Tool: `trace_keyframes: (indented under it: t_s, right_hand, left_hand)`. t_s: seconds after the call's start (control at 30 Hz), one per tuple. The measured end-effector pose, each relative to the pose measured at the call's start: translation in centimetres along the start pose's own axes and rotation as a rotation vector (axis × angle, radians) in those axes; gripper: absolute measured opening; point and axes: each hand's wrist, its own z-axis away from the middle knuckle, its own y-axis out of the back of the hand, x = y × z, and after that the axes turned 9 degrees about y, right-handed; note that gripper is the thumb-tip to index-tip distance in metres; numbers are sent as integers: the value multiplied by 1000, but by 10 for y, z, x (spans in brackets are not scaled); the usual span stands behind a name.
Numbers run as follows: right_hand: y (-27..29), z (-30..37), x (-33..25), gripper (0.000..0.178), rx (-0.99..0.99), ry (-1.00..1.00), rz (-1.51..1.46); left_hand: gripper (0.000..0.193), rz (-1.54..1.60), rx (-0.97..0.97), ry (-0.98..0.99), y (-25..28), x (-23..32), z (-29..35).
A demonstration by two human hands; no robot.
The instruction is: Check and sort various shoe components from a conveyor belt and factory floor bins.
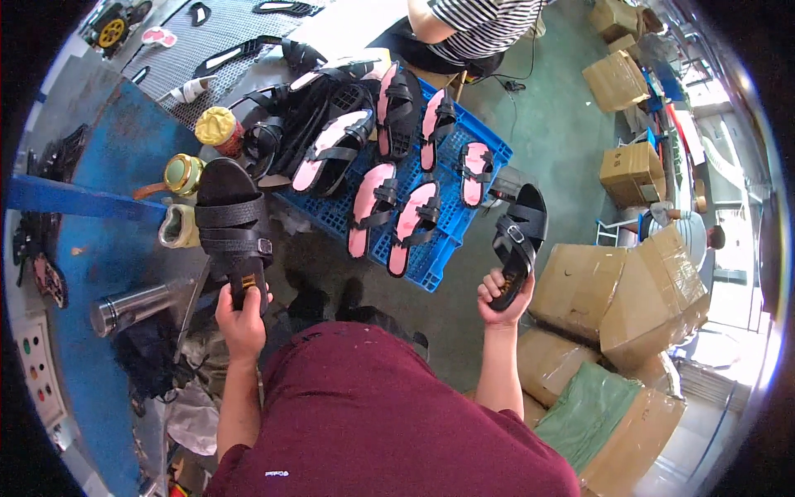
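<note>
My left hand (242, 321) is closed round the heel end of a black strapped sandal (233, 217), held upright with its buckle showing. On the other side, my right hand (507, 300) grips a second black sandal (522, 236) by its heel, tilted with the toe up. Between and beyond them, several unfinished sandals with pink insoles (372, 199) and black straps lie on a blue plastic pallet (429, 277). More black sandals and straps (323, 116) are heaped at its far left.
Cardboard boxes (580, 290) pile up at the right. A blue worktable (108, 215) on the left has a green-lidded pot (183, 174), a yellow-covered jar (217, 127) and a metal cylinder (132, 311) by it. A person in a striped shirt (489, 29) sits beyond the pallet.
</note>
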Motion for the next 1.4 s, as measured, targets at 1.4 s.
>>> trace_keyframes:
  t_s: [1.4]
  right_hand:
    - [58, -5, 131, 61, 235, 650, 1467]
  left_hand:
    - [14, 18, -251, 41, -29, -2, -3]
